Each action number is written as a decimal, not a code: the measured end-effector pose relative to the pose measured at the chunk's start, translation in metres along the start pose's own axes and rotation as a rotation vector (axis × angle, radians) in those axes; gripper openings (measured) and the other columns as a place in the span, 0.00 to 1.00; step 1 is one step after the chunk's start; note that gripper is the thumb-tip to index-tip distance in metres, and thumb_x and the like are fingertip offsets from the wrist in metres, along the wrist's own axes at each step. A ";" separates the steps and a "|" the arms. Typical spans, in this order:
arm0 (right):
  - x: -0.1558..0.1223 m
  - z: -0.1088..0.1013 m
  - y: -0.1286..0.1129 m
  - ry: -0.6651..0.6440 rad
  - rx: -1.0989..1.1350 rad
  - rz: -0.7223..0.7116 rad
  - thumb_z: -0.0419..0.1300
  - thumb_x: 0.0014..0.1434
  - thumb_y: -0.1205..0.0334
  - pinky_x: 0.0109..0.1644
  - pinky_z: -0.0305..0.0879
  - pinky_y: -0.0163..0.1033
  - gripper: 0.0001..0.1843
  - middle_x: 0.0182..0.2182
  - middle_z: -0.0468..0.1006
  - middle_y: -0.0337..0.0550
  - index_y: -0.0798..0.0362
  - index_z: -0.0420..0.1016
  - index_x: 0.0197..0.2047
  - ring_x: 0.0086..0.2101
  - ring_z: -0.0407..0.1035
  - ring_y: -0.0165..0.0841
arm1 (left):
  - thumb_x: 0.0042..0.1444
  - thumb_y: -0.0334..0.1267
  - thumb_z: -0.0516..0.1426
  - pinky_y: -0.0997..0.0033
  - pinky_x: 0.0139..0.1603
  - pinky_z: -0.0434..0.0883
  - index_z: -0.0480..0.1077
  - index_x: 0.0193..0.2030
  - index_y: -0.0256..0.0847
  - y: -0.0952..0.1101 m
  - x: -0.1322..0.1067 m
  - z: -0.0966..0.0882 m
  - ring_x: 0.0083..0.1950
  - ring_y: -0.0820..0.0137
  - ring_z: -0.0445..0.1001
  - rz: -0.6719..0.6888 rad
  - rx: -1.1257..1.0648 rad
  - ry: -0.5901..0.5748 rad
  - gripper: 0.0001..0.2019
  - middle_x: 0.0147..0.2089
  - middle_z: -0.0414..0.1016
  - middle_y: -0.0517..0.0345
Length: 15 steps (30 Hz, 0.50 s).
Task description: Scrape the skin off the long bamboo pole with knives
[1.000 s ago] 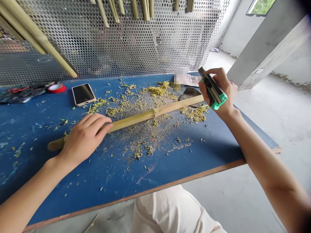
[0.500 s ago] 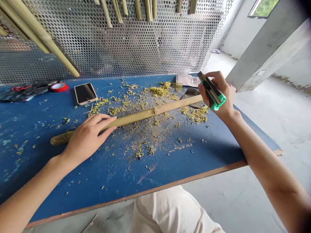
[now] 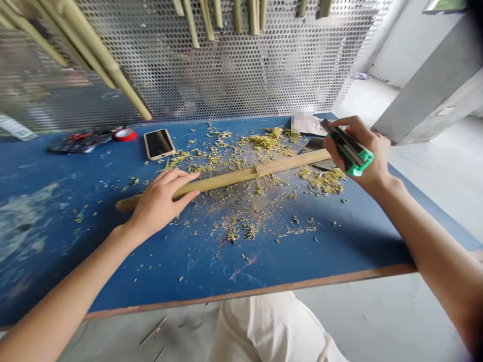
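A long bamboo stick (image 3: 234, 176) lies across the blue table (image 3: 188, 271), running from lower left to upper right. My left hand (image 3: 160, 201) rests flat on its left part, fingers stretched out along it. My right hand (image 3: 360, 153) is closed around a black and green utility knife (image 3: 349, 148) at the stick's right end. Yellow-green shavings (image 3: 264, 143) are scattered all around the stick.
A phone (image 3: 159, 144) lies face up behind the stick, with a red tape roll (image 3: 126, 134) and dark clutter to its left. A perforated metal screen (image 3: 241, 75) with hanging bamboo rods stands at the back. The table's front edge is near my lap.
The view has swung to the left, so everything sits further right in the picture. Both hands keep their places on the stick and the knife.
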State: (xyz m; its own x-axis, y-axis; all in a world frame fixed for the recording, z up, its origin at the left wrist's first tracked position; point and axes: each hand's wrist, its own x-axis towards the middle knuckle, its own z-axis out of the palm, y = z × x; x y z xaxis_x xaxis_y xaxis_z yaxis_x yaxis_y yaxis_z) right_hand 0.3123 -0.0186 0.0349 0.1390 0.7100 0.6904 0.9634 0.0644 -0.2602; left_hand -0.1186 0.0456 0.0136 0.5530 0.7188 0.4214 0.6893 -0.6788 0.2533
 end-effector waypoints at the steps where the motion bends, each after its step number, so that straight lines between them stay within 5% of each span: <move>1: -0.001 0.001 0.001 0.015 -0.008 -0.003 0.58 0.60 0.41 0.33 0.60 0.40 0.21 0.30 0.81 0.41 0.46 0.76 0.49 0.27 0.74 0.37 | 0.65 0.59 0.55 0.54 0.64 0.70 0.76 0.56 0.48 -0.001 0.001 -0.002 0.58 0.58 0.75 -0.027 -0.038 0.040 0.23 0.55 0.78 0.52; 4: -0.003 0.006 0.006 0.042 -0.013 0.002 0.59 0.58 0.41 0.32 0.60 0.39 0.22 0.29 0.82 0.42 0.46 0.78 0.48 0.28 0.76 0.39 | 0.65 0.59 0.54 0.56 0.60 0.72 0.77 0.51 0.45 -0.004 0.006 -0.010 0.54 0.61 0.77 -0.178 -0.235 0.228 0.23 0.51 0.81 0.51; 7: -0.005 0.011 0.011 0.079 -0.043 0.004 0.60 0.55 0.41 0.31 0.57 0.39 0.23 0.29 0.82 0.43 0.45 0.79 0.49 0.29 0.78 0.41 | 0.70 0.58 0.42 0.58 0.57 0.73 0.79 0.39 0.41 -0.011 0.010 -0.023 0.50 0.61 0.80 -0.281 -0.441 0.464 0.30 0.44 0.83 0.48; 12: -0.011 0.009 0.006 0.099 -0.026 -0.031 0.59 0.54 0.41 0.29 0.57 0.38 0.25 0.30 0.82 0.45 0.45 0.80 0.49 0.27 0.75 0.38 | 0.68 0.61 0.37 0.58 0.52 0.75 0.78 0.48 0.43 -0.019 0.013 -0.044 0.49 0.61 0.81 -0.353 -0.563 0.449 0.33 0.44 0.82 0.49; 15: -0.014 0.006 0.001 0.065 -0.007 -0.039 0.59 0.56 0.41 0.28 0.58 0.38 0.25 0.31 0.82 0.46 0.45 0.79 0.51 0.27 0.74 0.38 | 0.66 0.62 0.43 0.59 0.48 0.75 0.78 0.45 0.40 -0.014 0.012 -0.046 0.43 0.62 0.81 -0.301 -0.650 0.304 0.31 0.38 0.81 0.49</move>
State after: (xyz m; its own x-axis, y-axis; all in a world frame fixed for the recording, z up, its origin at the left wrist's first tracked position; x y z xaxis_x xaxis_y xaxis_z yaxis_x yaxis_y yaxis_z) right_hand 0.3097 -0.0237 0.0210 0.1162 0.6599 0.7423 0.9698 0.0860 -0.2282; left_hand -0.1429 0.0570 0.0557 0.1676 0.8772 0.4500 0.3246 -0.4801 0.8149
